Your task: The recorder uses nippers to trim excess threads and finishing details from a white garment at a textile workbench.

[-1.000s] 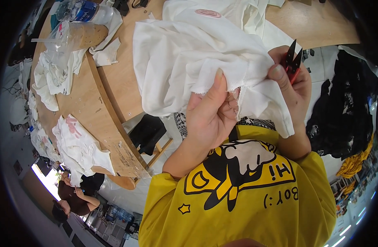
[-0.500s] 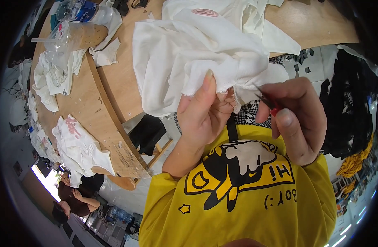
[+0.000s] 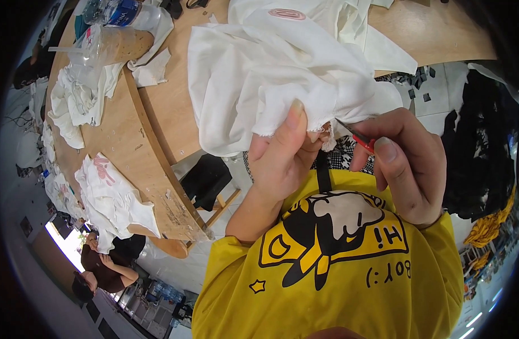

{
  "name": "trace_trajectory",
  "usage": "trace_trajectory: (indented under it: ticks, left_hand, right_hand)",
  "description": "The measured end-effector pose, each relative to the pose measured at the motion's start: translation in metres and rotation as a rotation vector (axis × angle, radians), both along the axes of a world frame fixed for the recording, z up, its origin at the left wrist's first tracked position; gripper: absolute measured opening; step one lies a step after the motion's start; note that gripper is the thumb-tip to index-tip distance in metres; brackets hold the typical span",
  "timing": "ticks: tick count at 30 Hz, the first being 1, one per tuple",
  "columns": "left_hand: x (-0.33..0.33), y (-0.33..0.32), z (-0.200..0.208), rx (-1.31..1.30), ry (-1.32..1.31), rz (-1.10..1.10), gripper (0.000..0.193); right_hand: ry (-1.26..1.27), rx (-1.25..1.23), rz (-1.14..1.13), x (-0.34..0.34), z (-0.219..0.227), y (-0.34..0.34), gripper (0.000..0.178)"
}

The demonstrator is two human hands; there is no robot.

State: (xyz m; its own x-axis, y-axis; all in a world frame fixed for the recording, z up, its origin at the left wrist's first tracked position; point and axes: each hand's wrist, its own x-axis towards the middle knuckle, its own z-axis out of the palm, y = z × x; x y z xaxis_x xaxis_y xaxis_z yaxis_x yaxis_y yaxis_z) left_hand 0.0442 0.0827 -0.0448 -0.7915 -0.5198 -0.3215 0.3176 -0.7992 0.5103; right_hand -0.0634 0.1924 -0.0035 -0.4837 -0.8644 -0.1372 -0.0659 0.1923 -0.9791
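Note:
A white fabric garment piece (image 3: 237, 79) with a pink oval patch (image 3: 288, 14) spreads from the table over its near edge. My left hand (image 3: 285, 155) is closed on its frayed lower edge, the thumb lying on top and the fingers bent underneath. My right hand (image 3: 412, 164) holds small thread snips (image 3: 363, 141) with a red handle between thumb and fingers. Their dark pointed tip is at the frayed edge, just right of my left fingertips. How far the blades are apart is too small to tell.
On the wooden table (image 3: 152, 113) are a water bottle (image 3: 127, 14), a plastic drink cup (image 3: 115, 48) with a straw, and white cloth pieces (image 3: 115, 198). Black cloth (image 3: 474, 152) is heaped at the right. Another person (image 3: 110, 268) is at the lower left.
The snips' tip has moved left and down onto the frayed edge, where it was apart from it. My left hand still grips the cloth; the whole view has shifted slightly.

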Motion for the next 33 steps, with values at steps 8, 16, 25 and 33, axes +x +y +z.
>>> trace_trajectory:
  ticks: [8,16,25,33]
  left_hand:
    - [-0.003,0.005,-0.004,-0.321,0.114,0.086,0.024]
    - [-0.004,0.008,-0.003,-0.650,-0.133,0.108,0.021]
    - [0.001,0.007,-0.013,-0.307,0.058,-0.014,0.023]
    - [0.000,0.009,-0.006,-0.045,-0.039,-0.004,0.022]
  right_hand:
    - [-0.002,0.054,-0.009,0.000,0.003,-0.001,0.030]
    - [0.002,0.195,0.020,-0.004,0.007,0.002,0.029]
    - [-0.286,0.066,-0.026,0.001,-0.005,0.001,0.027]
    - [-0.644,-0.130,-0.039,0.001,-0.011,0.000,0.017]
